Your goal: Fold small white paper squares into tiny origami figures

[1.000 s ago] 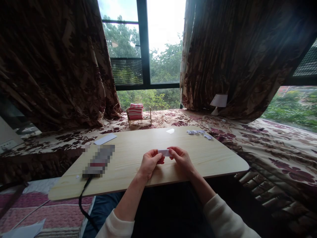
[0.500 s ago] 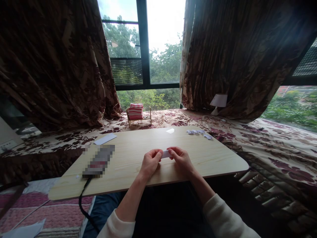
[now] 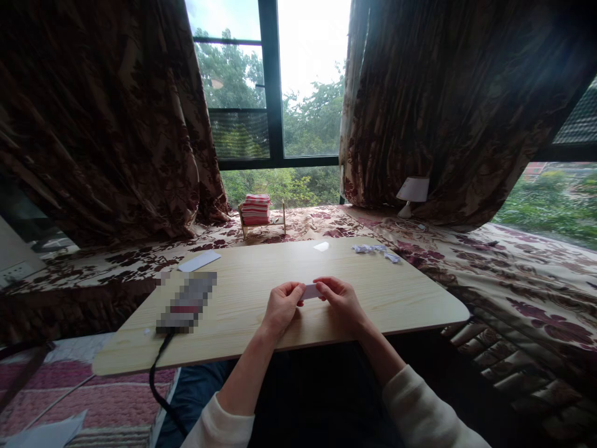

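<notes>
A small white strip of paper (image 3: 311,291) is held between the two hands above the counter (image 3: 242,323): its near-left end is pinched by the left hand (image 3: 282,306), its other end by the right hand (image 3: 342,300). The strip appears partly worked and not yet set down. Beyond the right hand, small paper pieces (image 3: 370,249) are gathered, seemingly already finished. Beyond the left hand, a flat paper (image 3: 199,261) is left, apparently unworked.

A white lamp (image 3: 414,189) stands near a patterned curtain (image 3: 415,118).
</notes>
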Demonstrator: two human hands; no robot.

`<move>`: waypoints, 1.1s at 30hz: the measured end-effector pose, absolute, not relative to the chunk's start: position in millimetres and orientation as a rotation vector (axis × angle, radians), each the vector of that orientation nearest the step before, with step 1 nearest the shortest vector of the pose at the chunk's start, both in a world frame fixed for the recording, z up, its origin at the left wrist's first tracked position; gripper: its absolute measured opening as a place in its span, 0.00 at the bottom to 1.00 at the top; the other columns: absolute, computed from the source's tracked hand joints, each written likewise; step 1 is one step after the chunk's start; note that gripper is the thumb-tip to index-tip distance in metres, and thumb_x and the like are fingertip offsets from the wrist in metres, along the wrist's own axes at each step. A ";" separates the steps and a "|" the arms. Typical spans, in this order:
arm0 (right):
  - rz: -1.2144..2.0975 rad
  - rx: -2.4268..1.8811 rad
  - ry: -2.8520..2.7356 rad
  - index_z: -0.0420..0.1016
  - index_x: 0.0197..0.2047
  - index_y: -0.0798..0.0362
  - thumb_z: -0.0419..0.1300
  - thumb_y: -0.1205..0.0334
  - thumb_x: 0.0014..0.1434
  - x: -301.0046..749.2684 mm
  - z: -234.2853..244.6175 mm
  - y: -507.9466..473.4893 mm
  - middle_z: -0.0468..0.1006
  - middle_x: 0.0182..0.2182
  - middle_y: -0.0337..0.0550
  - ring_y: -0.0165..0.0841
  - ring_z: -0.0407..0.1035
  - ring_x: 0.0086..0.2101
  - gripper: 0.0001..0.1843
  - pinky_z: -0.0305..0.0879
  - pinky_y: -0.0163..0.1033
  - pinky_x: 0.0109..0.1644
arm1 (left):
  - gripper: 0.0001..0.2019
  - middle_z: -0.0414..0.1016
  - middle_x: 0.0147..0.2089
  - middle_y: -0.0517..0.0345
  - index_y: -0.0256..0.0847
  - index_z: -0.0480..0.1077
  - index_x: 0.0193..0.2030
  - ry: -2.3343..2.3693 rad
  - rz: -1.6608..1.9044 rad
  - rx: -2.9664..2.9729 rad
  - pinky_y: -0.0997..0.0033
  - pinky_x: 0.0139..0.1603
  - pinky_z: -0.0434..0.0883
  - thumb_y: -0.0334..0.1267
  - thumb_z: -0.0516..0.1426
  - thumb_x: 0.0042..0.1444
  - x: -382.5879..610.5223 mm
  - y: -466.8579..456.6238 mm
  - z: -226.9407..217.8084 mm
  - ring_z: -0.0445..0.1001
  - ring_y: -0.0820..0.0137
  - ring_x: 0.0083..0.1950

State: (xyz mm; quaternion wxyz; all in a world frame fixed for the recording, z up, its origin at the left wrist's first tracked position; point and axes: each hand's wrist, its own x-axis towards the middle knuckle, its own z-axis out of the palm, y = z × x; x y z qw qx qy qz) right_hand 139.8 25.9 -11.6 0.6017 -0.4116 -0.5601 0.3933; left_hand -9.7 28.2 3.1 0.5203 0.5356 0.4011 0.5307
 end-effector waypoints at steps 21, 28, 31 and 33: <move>0.913 -0.982 -1.330 0.77 0.36 0.55 0.61 0.50 0.49 141.3 -14.8 27.8 0.78 0.29 0.44 0.33 0.69 0.28 0.17 0.66 0.38 0.32 | 0.10 0.73 0.24 0.59 0.36 0.75 0.26 0.970 1.290 1.330 0.74 0.30 0.67 0.42 0.62 0.44 -9.7 29.9 0.6 0.68 0.74 0.27; 0.907 -1.027 -1.394 0.76 0.35 0.56 0.59 0.51 0.52 140.5 -12.6 27.6 0.77 0.29 0.43 0.33 0.69 0.29 0.16 0.65 0.37 0.33 | 0.07 0.75 0.26 0.58 0.36 0.76 0.28 1.011 1.364 1.463 0.74 0.32 0.67 0.39 0.60 0.46 -8.9 29.0 -0.3 0.70 0.72 0.28; 0.888 -1.035 -1.439 0.75 0.30 0.56 0.59 0.51 0.52 140.4 -13.1 28.1 0.76 0.25 0.41 0.32 0.67 0.28 0.15 0.64 0.36 0.32 | 0.07 0.77 0.29 0.56 0.36 0.76 0.28 1.017 1.388 1.528 0.72 0.35 0.68 0.37 0.60 0.47 -7.5 27.4 0.8 0.72 0.70 0.31; 0.869 -1.038 -1.462 0.75 0.29 0.56 0.59 0.51 0.53 140.3 -13.8 28.6 0.75 0.24 0.40 0.32 0.66 0.27 0.15 0.63 0.36 0.31 | 0.06 0.77 0.30 0.55 0.36 0.76 0.29 1.026 1.397 1.553 0.72 0.36 0.69 0.37 0.60 0.47 -7.2 27.1 1.1 0.73 0.69 0.32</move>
